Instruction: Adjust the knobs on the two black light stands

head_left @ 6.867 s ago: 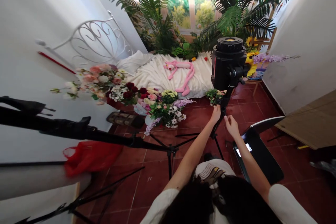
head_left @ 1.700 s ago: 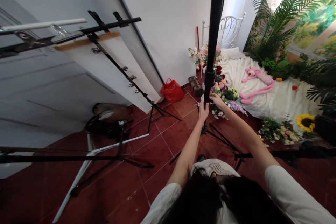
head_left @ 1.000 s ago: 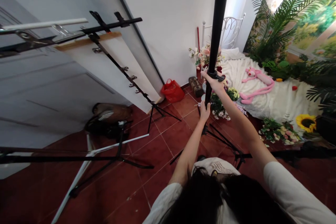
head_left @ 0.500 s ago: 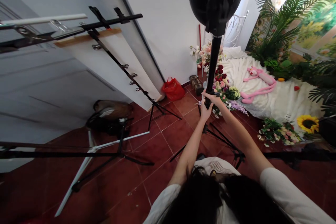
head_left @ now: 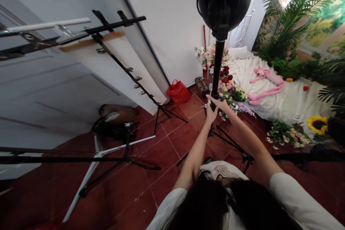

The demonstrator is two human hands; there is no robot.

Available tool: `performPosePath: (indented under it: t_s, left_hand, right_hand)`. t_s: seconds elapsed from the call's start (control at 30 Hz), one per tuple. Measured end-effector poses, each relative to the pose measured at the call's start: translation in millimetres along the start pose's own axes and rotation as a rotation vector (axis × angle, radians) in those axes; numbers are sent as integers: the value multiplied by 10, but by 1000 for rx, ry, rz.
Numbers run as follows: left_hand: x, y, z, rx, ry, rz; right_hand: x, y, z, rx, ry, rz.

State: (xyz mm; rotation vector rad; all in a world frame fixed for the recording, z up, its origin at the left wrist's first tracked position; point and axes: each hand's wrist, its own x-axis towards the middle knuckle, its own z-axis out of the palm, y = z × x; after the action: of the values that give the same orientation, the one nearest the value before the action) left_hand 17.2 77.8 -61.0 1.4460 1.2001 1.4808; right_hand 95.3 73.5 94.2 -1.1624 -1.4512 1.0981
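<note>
Both my hands are closed round the black pole of a light stand, which rises in front of me. My left hand grips it low, just beneath my right hand, which wraps the pole at a collar with a small knob. On top of the pole sits a large black rounded studio light head with a cable looped at its side. The stand's legs spread on the floor below, partly hidden by my forearms.
To the left, a backdrop stand carries a white sheet with clips. A red bag rests by the wall. Artificial flowers and a pink plush toy are at the right. More stand legs cross the tiled floor.
The light head has turned about the pole, showing more of its back and cable. Both hands keep their grip in nearly the same place.
</note>
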Motion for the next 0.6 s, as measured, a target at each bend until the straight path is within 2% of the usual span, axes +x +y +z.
performPosePath:
  t_s: [0.07, 0.13, 0.23, 0.3, 0.47, 0.6]
  left_hand:
    - [-1, 0, 3, -7, 2, 4]
    - [-5, 8, 6, -17, 4, 15]
    - [-20, 47, -2, -9, 13, 14]
    - [-30, 84, -12, 9, 28, 3]
    - [-47, 147, -21, 25, 44, -1]
    - [-51, 140, -13, 23, 52, 3]
  right_hand:
    - [-68, 97, -140, -183, 37, -105]
    - [-166, 237, -319, -382, 21, -190]
    - [-323, 463, -559, -534, -29, -217]
    - [-394, 577, -640, -568, -51, -222]
    - [-364, 679, -547, -648, -120, -206]
    - [-216, 691, -420, -679, -103, -125]
